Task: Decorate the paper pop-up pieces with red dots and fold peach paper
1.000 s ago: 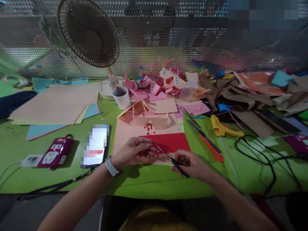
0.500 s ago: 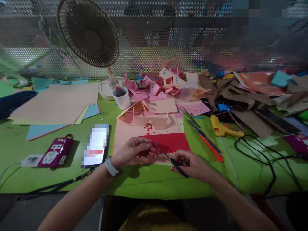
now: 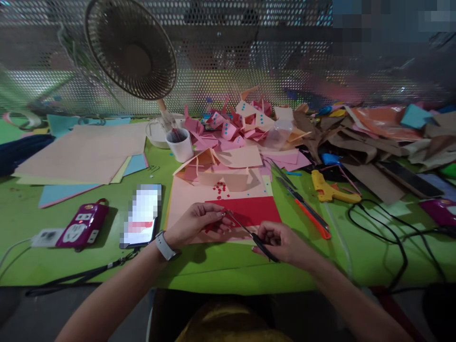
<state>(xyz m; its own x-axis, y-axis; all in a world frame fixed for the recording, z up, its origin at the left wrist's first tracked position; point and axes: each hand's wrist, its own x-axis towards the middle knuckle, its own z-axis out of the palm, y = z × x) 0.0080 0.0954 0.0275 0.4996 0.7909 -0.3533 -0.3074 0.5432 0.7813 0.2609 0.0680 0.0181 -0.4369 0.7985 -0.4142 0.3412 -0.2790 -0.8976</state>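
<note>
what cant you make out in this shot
Head view:
- Phone screen: pixelated.
- Red paper scrap at the scissors tips: mostly hidden by the left hand.
- Scissors handles: covered by the right hand.
- Top right corner: pixelated.

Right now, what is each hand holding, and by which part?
The right hand holds scissors by the dark handles. The left hand pinches a small red paper strip between its fingers.

The phone [image 3: 141, 216] screen is blurred out, as is a patch at the top right corner. The fan [image 3: 131, 47] is cut off by the top edge. The right hand [image 3: 283, 242] covers the scissors' [image 3: 249, 232] handles; the red scrap in the left hand's [image 3: 197, 223] grip is too small to make out.
</note>
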